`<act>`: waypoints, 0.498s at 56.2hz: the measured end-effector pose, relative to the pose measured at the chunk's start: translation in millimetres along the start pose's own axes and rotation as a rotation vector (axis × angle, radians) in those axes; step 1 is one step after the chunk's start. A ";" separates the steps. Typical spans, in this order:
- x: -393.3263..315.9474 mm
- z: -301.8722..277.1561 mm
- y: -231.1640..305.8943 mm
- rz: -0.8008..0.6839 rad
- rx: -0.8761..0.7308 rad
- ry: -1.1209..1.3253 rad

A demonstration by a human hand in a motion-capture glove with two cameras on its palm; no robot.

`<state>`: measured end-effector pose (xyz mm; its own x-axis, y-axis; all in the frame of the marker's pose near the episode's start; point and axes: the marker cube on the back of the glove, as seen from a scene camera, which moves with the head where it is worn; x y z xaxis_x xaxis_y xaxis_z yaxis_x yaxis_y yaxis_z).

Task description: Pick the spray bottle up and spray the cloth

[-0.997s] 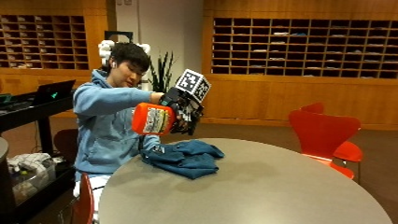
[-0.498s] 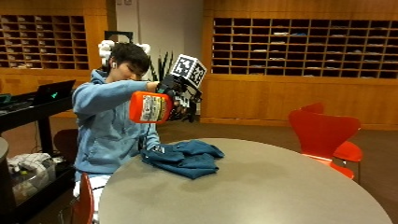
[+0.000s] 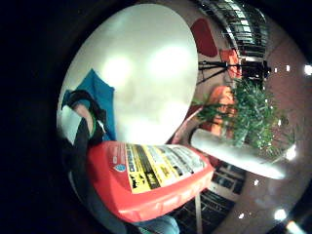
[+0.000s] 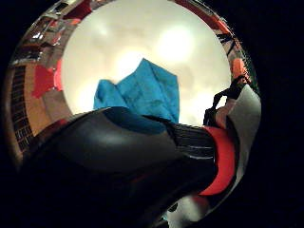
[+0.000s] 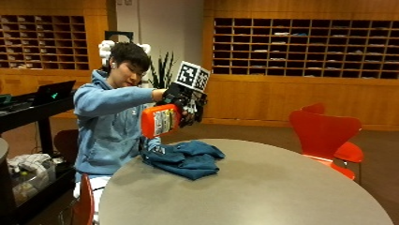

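Note:
In the outside view my gloved right hand (image 5: pixel 182 107) grips the orange-red spray bottle (image 5: pixel 159 120) by its black head, holding it tilted in the air above the blue cloth (image 5: pixel 184 158). The cloth lies crumpled near the table's edge in front of the person. The little finger side palm view is filled by the bottle's labelled body (image 3: pixel 151 178), with the cloth (image 3: pixel 100 95) on the table below. The bottle's black trigger head (image 4: pixel 123 156) fills the thumb side palm view, the cloth (image 4: pixel 142 92) beyond it. The bare left hand reaches down by the cloth's near edge.
The cloth rests on a round grey table (image 5: pixel 280 187). An orange chair (image 5: pixel 324 136) stands at the table's far right side and another (image 5: pixel 84 206) beside the person. A black cart (image 5: pixel 25 140) with a laptop stands to the left, and a plant (image 5: pixel 163 70) behind the person.
The right hand lifted the bottle higher and then brought it back down a little, keeping it over the cloth. The cloth has stayed in place.

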<state>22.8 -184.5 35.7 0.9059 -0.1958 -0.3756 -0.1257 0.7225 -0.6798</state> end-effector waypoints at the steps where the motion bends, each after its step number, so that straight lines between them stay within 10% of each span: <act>1: -2.2 -4.8 1.3 -0.009 0.018 -0.029; 28: -75.4 -74.7 1.7 0.078 0.554 -1.375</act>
<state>-75.9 -218.0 15.8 0.6074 0.3916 0.6912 -0.3101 0.9179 -0.2475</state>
